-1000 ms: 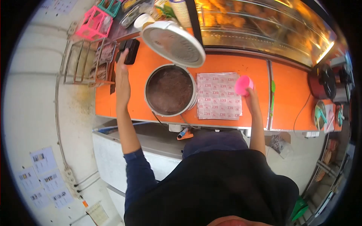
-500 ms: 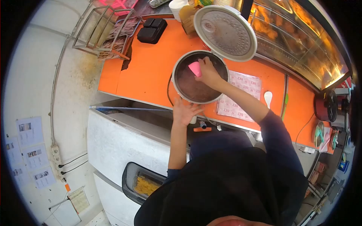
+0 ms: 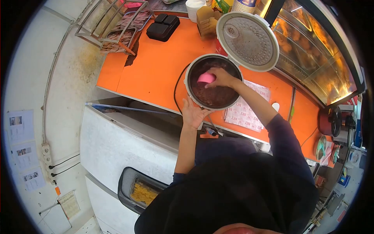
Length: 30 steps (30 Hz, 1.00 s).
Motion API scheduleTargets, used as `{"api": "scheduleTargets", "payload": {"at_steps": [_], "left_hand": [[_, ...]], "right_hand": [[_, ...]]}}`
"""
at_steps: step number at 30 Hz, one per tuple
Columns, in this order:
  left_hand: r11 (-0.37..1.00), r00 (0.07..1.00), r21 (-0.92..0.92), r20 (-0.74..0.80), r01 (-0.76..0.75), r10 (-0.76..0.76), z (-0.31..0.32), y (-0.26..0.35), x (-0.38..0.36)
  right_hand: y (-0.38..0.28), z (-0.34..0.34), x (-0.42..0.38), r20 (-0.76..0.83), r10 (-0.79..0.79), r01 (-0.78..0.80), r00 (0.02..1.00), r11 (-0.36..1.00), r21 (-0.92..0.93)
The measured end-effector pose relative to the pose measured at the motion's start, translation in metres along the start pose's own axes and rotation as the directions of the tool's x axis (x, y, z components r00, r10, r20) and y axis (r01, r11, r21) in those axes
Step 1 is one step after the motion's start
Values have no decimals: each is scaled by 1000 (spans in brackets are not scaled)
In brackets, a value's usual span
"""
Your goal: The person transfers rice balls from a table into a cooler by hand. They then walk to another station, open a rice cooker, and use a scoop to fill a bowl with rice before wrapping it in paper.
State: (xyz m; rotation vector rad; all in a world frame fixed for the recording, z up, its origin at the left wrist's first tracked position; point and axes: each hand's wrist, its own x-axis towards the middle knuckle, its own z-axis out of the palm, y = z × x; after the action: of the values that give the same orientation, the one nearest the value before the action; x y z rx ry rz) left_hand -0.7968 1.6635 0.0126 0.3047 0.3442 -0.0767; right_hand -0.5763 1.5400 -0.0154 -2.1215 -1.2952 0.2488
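A rice cooker (image 3: 189, 85) stands near the front edge of the orange counter, its round lid (image 3: 251, 42) swung up at the back. Dark reddish-brown contents (image 3: 212, 96) show inside the pot. Reaching in over the rim from the right, my right hand (image 3: 221, 78) grips a small pink cup (image 3: 206, 78), which is tilted low in the pot. My left hand (image 3: 193, 116) lies against the cooker's near left side, palm up and fingers apart, with nothing in it.
Printed wrapping paper (image 3: 247, 117) lies right of the cooker, near a white spoon (image 3: 276, 106). Black food boxes (image 3: 163, 27) sit at the back left. A lit display case (image 3: 311, 50) borders the right side. Below the counter is a white freezer (image 3: 128, 136).
The pink cup has turned and gone lower into the pot with my right hand. My left hand has come up against the cooker's side. The view has shifted slightly.
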Motion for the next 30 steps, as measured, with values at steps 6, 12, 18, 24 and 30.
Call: {"api": "scheduleTargets", "payload": {"at_steps": [6,12,18,24,30], "left_hand": [[999,996,-46,-94,-7,2,9,2,-3],[991,999,-131,-37,-16,12,7,6,-3],[970,995,-241,-96,-25,2,8,4,-3],[961,993,-272,-121,-43,10,8,5,-4],[956,988,-287,-156,-53,8,13,5,-5]], "right_hand": [[-18,7,-13,267,29,-49,963,996,70],[-11,-7,0,527,224,-293,819,955,48],[-9,-15,6,701,143,-309,699,944,116],[-12,-19,12,800,190,-397,569,915,65],[-13,-23,6,784,130,-358,607,926,124]]}}
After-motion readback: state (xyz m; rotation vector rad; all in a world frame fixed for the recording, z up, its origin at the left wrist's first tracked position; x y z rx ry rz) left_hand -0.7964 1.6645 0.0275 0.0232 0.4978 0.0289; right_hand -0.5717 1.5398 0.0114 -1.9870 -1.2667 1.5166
